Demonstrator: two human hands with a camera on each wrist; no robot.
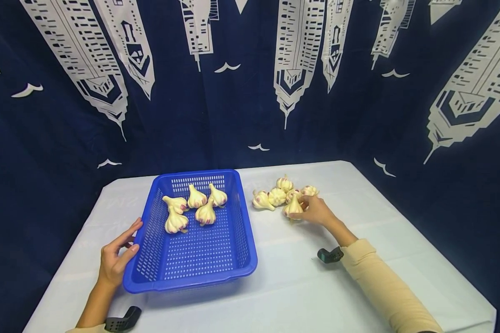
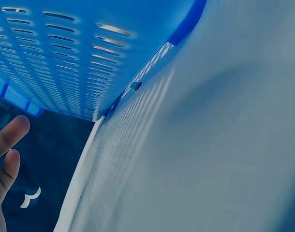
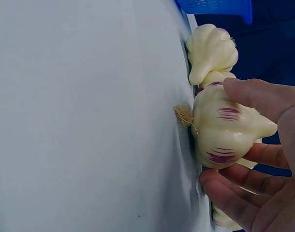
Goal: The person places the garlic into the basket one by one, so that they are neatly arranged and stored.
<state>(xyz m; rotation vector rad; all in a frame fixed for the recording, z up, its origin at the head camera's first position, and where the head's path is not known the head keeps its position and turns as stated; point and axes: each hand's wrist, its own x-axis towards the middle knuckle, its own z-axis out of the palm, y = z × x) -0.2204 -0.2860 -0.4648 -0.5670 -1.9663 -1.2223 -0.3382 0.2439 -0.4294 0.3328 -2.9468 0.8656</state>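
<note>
My right hand pinches a garlic bulb between thumb and fingers at the near side of a loose cluster. Up close in the right wrist view, this garlic bulb shows purple streaks and a tuft of dry roots, with the thumb on one side and fingers on the other. Along the left rim of a blue perforated basket, my left hand rests with its fingers spread and loosely bent. Several garlic bulbs lie inside the basket, towards its far left.
More garlic bulbs sit grouped to the right of the basket on the white-covered table. Behind the table hangs a navy cloth printed with white buildings.
</note>
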